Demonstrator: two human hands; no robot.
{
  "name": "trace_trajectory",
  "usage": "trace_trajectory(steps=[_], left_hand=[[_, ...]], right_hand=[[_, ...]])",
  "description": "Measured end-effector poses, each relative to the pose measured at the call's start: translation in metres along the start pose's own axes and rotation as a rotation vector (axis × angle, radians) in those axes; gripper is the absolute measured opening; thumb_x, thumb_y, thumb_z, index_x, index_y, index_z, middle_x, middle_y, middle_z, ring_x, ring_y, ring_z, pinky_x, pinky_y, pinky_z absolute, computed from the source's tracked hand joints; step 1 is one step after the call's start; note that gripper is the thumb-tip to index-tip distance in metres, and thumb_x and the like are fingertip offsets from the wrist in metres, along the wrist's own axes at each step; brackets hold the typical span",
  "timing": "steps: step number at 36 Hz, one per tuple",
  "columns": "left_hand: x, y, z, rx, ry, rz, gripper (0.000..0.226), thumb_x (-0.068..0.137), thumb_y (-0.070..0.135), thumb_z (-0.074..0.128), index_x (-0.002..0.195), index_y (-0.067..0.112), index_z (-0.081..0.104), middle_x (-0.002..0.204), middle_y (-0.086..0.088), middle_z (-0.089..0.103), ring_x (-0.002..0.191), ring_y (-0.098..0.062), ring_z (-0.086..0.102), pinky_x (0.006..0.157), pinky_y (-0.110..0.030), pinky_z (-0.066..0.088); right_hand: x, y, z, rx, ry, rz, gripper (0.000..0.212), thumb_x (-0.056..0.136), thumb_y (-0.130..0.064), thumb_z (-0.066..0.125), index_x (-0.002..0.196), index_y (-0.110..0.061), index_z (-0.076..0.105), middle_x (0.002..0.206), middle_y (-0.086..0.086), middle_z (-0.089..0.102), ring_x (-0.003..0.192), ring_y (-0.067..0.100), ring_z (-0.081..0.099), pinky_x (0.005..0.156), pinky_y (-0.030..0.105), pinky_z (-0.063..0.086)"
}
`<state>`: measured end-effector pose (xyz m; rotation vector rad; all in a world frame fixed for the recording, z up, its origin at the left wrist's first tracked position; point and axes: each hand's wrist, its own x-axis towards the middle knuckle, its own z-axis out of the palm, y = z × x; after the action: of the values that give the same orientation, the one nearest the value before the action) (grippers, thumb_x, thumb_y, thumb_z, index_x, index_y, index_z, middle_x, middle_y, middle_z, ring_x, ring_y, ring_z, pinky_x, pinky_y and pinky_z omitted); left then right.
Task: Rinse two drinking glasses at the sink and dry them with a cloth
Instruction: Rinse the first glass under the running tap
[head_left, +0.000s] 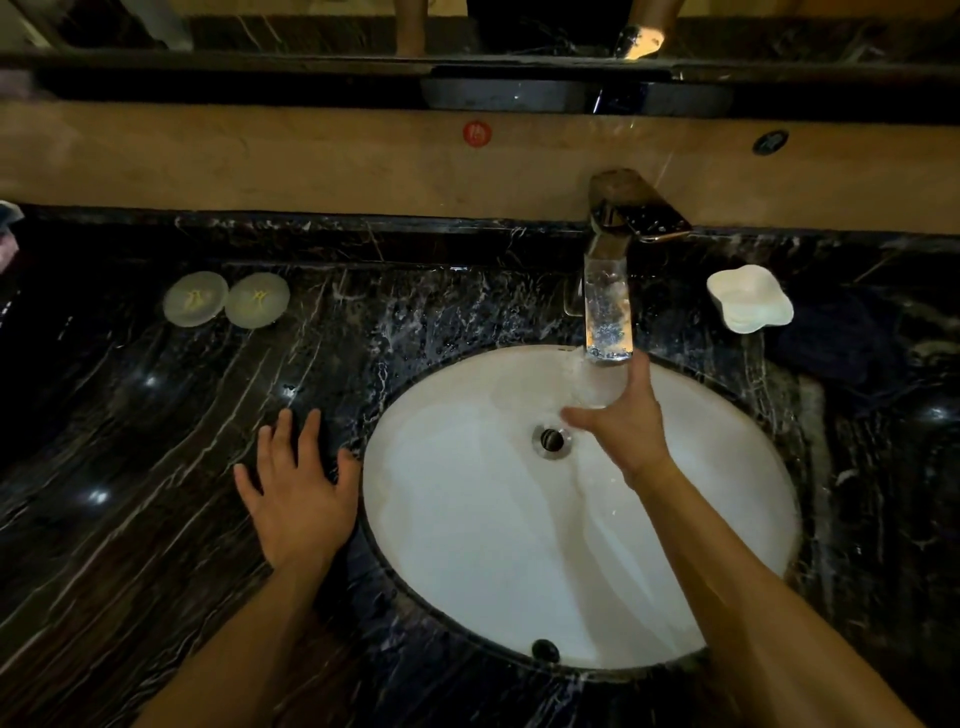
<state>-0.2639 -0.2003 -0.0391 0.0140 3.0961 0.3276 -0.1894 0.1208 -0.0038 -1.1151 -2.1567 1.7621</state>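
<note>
The right hand (626, 426) is reaching up over the sink (467, 545), gripping a drinking glass (607, 317) under the faucet (621, 218). The left hand (296, 493) is lying flat with fingers spread, left of the sink.

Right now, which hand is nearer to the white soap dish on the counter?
Right. The right hand holds a drinking glass under the faucet, just left of the white soap dish. The left hand rests flat on the counter across the sink.
</note>
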Motion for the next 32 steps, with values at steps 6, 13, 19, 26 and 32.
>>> trace_trajectory(steps=[6, 13, 19, 26, 32], left_hand=[[0.000, -0.001, 0.002, 0.007, -0.001, 0.003, 0.066, 0.091, 0.052, 0.034, 0.151, 0.024, 0.036, 0.162, -0.007, 0.028, 0.151, -0.026, 0.017, 0.119, -0.061, 0.009], [0.000, -0.001, 0.000, -0.001, 0.001, 0.005, 0.066, 0.090, 0.051, 0.035, 0.151, 0.024, 0.037, 0.161, -0.008, 0.029, 0.151, -0.028, 0.018, 0.118, -0.062, 0.010], [0.000, 0.001, -0.002, -0.012, -0.006, 0.005, 0.067, 0.090, 0.052, 0.035, 0.151, 0.024, 0.037, 0.162, -0.008, 0.028, 0.151, -0.027, 0.017, 0.119, -0.060, 0.008], [-0.001, 0.002, -0.002, -0.017, -0.014, -0.008, 0.059, 0.096, 0.041, 0.052, 0.151, 0.024, 0.037, 0.162, -0.008, 0.026, 0.151, -0.027, 0.016, 0.120, -0.060, 0.007], [-0.002, 0.002, -0.004, -0.021, -0.013, -0.002, 0.059, 0.096, 0.040, 0.053, 0.150, 0.024, 0.038, 0.162, -0.008, 0.028, 0.151, -0.027, 0.017, 0.119, -0.061, 0.008]], right_hand=[[0.003, -0.001, -0.013, -0.171, -0.219, 0.001, 0.084, 0.066, -0.003, 0.086, 0.131, -0.034, 0.044, 0.119, -0.005, 0.059, 0.097, 0.018, 0.062, 0.071, 0.026, 0.052], [0.002, 0.001, -0.006, 0.558, -0.129, 0.378, 0.058, 0.076, -0.002, 0.075, 0.121, -0.033, 0.055, 0.129, 0.005, 0.059, 0.111, 0.026, 0.061, 0.088, 0.057, 0.055], [-0.003, -0.008, -0.005, 1.091, -0.199, 0.690, 0.039, 0.084, -0.024, 0.071, 0.119, -0.013, 0.059, 0.124, 0.009, 0.056, 0.116, 0.036, 0.059, 0.087, 0.061, 0.054], [-0.011, -0.014, -0.008, 1.361, -0.186, 0.752, 0.072, 0.078, -0.043, 0.078, 0.134, -0.010, 0.047, 0.128, 0.022, 0.061, 0.110, 0.035, 0.067, 0.091, 0.068, 0.049], [-0.034, -0.010, -0.023, 1.405, -0.126, 0.911, 0.075, 0.074, -0.053, 0.076, 0.119, 0.001, 0.051, 0.098, 0.022, 0.069, 0.090, 0.029, 0.069, 0.085, 0.047, 0.055]])
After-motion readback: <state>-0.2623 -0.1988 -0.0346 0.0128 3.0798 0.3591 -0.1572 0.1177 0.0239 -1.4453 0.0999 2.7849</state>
